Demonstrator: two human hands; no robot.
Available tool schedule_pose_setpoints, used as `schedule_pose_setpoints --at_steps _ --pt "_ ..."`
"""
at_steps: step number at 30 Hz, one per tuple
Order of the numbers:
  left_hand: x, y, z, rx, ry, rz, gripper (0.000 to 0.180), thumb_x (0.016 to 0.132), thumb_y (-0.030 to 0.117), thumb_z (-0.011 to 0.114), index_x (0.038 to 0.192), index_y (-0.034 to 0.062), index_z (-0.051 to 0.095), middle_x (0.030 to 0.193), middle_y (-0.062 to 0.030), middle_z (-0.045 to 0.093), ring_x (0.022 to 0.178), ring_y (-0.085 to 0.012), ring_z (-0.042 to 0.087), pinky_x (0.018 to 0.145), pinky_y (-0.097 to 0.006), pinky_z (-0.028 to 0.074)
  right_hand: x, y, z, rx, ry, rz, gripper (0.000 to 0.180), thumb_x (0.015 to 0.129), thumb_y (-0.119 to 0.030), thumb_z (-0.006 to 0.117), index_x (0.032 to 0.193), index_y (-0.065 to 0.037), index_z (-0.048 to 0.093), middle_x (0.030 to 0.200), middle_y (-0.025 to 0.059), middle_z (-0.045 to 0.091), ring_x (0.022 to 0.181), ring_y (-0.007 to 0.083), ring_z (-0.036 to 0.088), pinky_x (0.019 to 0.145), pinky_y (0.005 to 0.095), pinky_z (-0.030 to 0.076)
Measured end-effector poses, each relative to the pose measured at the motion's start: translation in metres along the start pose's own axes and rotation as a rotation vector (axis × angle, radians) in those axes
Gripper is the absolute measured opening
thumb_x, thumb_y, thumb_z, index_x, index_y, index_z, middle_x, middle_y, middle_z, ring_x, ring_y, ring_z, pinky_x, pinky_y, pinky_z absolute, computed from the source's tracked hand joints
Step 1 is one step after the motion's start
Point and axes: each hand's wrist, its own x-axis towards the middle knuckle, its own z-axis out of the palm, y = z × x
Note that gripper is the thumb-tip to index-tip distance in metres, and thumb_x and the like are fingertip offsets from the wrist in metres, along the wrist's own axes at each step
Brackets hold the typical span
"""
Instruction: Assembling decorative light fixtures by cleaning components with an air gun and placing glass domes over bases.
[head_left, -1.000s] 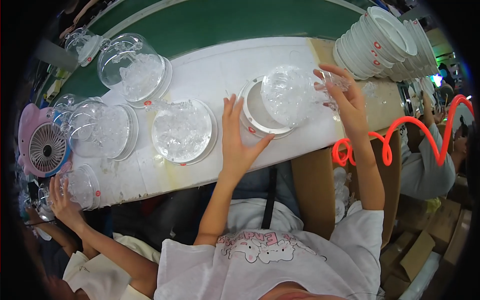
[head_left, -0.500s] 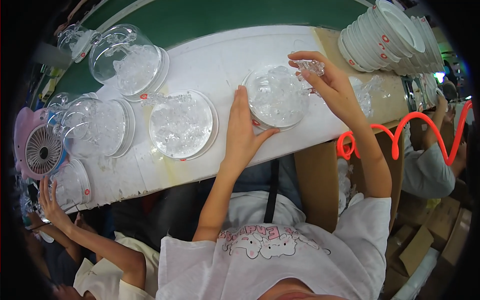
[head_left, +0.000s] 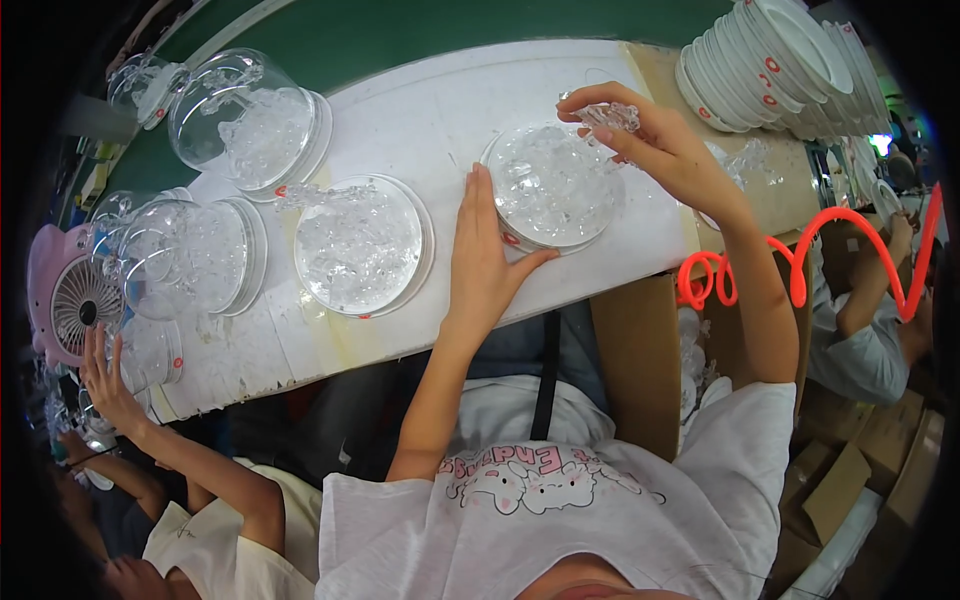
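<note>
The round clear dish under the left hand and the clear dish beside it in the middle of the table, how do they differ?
The round clear dish under the left hand is steadied by the left hand, with the right hand at its far rim; the middle clear dish lies untouched. The held one looks smaller. Both hold clear crystal-like pieces on the white table.

Brown cardboard boxes lower right, small red labels on white plates

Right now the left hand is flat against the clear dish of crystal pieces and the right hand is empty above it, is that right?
Not quite. In the head view the right hand pinches a small clear crystal piece over the clear dish. The left hand does rest against the dish.
</note>
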Motion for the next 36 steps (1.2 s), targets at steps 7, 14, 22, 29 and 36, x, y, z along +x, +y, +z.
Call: schedule_pose_setpoints --at_steps 7,14,22,29,36 --pt "-0.001 0.0 0.001 0.007 -0.004 -0.01 0.108 0.059 0.023 0.083 0.139 -0.0061 0.017 0.142 -0.0281 0.025 0.131 -0.0411 0.027 0.106 -0.043 0.028 0.006 0.002 0.005 -0.099 -0.009 0.016 0.027 0.092 -0.019 0.051 0.116 -0.009 0.055 0.111 0.0009 0.06 0.09 0.0078 0.054 0.074 0.0226 0.044" --pt "0.001 0.001 0.0 0.04 0.017 0.02 0.103 0.059 0.021 0.083 0.139 -0.0038 0.022 0.142 -0.0252 0.027 0.132 -0.0378 0.029 0.106 -0.04 0.03 0.007 0.016 0.002 -0.071 -0.031 0.015 0.027 0.092 -0.018 0.049 0.118 -0.01 0.055 0.112 -0.0009 0.06 0.089 0.0071 0.055 0.074 0.0224 0.045" --pt "0.0 -0.002 0.002 0.075 0.014 0.034 0.101 0.059 0.024 0.083 0.138 -0.0025 0.027 0.143 -0.0243 0.027 0.132 -0.0375 0.029 0.104 -0.041 0.031 0.004 0.018 0.001 0.008 -0.067 -0.024 0.038 0.093 -0.023 0.047 0.131 -0.017 0.045 0.121 0.0017 0.056 0.102 0.0093 0.051 0.079 0.0244 0.044" --pt "-0.004 0.003 0.006 0.05 0.059 -0.023 0.099 0.058 0.022 0.084 0.137 -0.0033 0.03 0.141 -0.0251 0.031 0.13 -0.037 0.033 0.104 -0.04 0.032 -0.037 0.061 0.002 -0.077 0.076 0.06 0.095 0.067 -0.035 0.079 0.142 -0.011 0.026 0.136 0.0179 0.041 0.12 0.03 0.047 0.097 0.0383 0.039" --pt "-0.005 0.008 0.005 0.013 0.121 -0.054 0.1 0.062 0.024 0.082 0.139 -0.0037 0.023 0.142 -0.0254 0.026 0.131 -0.0387 0.028 0.106 -0.041 0.028 -0.015 0.076 0.044 -0.563 0.092 -0.113 0.103 0.054 -0.027 0.081 0.135 0.006 0.027 0.112 0.0251 0.055 0.103 0.037 0.054 0.089 0.0397 0.043"
